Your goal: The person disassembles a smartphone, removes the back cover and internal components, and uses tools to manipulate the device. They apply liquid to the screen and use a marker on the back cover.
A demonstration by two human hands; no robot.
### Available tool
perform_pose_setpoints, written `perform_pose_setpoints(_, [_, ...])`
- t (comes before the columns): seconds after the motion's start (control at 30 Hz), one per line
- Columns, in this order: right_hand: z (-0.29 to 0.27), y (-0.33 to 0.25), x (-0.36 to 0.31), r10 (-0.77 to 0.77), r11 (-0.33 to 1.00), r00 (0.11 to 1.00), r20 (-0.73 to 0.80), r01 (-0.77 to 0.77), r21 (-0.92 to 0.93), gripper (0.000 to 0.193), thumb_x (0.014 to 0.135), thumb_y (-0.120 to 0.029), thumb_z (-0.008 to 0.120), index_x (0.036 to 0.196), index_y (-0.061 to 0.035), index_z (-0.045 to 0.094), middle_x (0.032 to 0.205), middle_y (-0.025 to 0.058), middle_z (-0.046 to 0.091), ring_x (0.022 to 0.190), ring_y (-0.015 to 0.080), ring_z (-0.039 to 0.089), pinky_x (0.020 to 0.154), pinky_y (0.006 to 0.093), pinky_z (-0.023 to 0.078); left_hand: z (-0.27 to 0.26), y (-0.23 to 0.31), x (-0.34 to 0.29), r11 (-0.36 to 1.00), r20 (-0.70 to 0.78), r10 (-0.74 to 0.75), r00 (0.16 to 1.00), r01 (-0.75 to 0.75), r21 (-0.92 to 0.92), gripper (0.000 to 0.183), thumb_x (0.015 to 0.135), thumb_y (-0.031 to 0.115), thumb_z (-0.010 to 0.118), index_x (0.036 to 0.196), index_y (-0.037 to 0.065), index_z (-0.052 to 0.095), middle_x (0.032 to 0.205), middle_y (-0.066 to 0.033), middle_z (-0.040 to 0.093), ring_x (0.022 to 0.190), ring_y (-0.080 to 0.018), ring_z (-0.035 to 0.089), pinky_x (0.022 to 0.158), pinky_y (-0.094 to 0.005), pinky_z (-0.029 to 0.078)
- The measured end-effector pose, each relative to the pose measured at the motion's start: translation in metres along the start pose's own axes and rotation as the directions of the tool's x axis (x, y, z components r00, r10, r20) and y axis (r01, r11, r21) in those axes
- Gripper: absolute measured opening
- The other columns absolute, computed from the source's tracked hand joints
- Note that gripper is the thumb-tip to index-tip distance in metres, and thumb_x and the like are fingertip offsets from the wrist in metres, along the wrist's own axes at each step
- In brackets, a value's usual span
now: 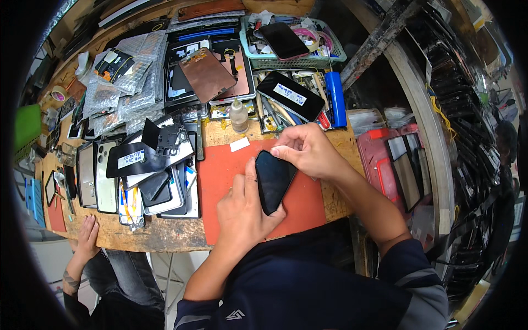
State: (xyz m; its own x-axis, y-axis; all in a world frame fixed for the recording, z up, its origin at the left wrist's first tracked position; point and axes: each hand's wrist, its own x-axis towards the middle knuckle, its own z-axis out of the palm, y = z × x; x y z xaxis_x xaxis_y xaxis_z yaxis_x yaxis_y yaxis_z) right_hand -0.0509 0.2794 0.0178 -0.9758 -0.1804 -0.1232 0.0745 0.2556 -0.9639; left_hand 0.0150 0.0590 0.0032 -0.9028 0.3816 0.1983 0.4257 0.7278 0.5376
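Note:
A black smartphone with a dark screen lies tilted over the red work mat, held between both hands. My left hand grips its lower left edge, thumb along the side. My right hand pinches the phone's top right corner with its fingertips. A small white slip lies on the mat just above the phone.
Piles of phone screens and back covers crowd the wooden bench left of the mat. A small clear bottle, a blue cylinder and a green basket stand behind. Another person's hand rests at the bench's lower left edge.

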Motion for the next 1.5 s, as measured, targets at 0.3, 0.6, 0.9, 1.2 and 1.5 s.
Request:
perform_pose_setpoints(0.3, [-0.012, -0.017, 0.001, 0.111, 0.994, 0.988, 0.109, -0.109, -0.026, 0.017, 0.099, -0.014, 0.082, 0.094, 0.0016, 0.079, 0.080, 0.0014, 0.074, 0.069, 0.0053, 0.062, 0.060, 0.0266, 0.049, 0.004, 0.003, -0.001, 0.997, -0.073, -0.035, 0.997, 0.031, -0.065, 0.109, 0.070, 0.030, 0.094, 0.162, -0.001, 0.044, 0.106, -0.0153, 0.062, 0.084, -0.0344, 0.073, 0.069, -0.0456, 0.062])
perform_pose_setpoints(0.6, [-0.026, -0.005, -0.022, 0.141, 0.990, 0.985, 0.104, -0.141, -0.003, 0.016, 0.098, -0.014, 0.084, 0.091, 0.0002, 0.080, 0.076, -0.0007, 0.072, 0.069, 0.0038, 0.060, 0.060, 0.0252, 0.047, 0.006, 0.001, -0.002, 0.997, -0.060, 0.003, 0.998, -0.008, -0.076, 0.111, 0.070, 0.031, 0.095, 0.162, -0.003, 0.043, 0.105, -0.0153, 0.062, 0.083, -0.0337, 0.073, 0.067, -0.0444, 0.061])
perform_pose_setpoints(0.9, [-0.002, -0.004, 0.007, 0.039, 0.999, 0.996, 0.083, -0.040, 0.016, 0.016, 0.098, -0.011, 0.082, 0.091, 0.0038, 0.079, 0.079, 0.0037, 0.074, 0.073, 0.0064, 0.063, 0.064, 0.0268, 0.050, 0.003, 0.000, 0.000, 0.999, -0.045, 0.022, 0.999, -0.023, -0.033, 0.109, 0.071, 0.031, 0.093, 0.162, -0.003, 0.044, 0.105, -0.0155, 0.061, 0.081, -0.0336, 0.073, 0.065, -0.0450, 0.061])
perform_pose_setpoints(1.2, [-0.004, -0.013, 0.019, 0.008, 0.989, 0.991, 0.136, 0.012, -0.146, 0.019, 0.095, -0.015, 0.085, 0.093, 0.0023, 0.078, 0.077, 0.0041, 0.073, 0.073, 0.0096, 0.063, 0.068, 0.0330, 0.052, 0.004, 0.000, -0.001, 0.999, -0.056, 0.016, 0.998, -0.018, -0.036, 0.109, 0.071, 0.032, 0.094, 0.163, 0.000, 0.044, 0.104, -0.0145, 0.062, 0.082, -0.0340, 0.073, 0.066, -0.0455, 0.061])
perform_pose_setpoints(1.5, [-0.023, -0.007, -0.005, 0.021, 0.998, 0.989, 0.146, -0.011, -0.069, 0.019, 0.097, -0.016, 0.085, 0.093, 0.0014, 0.078, 0.074, -0.0001, 0.069, 0.067, 0.0035, 0.058, 0.061, 0.0253, 0.047, 0.007, 0.003, -0.003, 0.987, -0.051, -0.096, 0.994, 0.088, -0.132, 0.108, 0.069, 0.027, 0.093, 0.163, 0.006, 0.045, 0.109, -0.0166, 0.065, 0.092, -0.0394, 0.073, 0.075, -0.0504, 0.061])
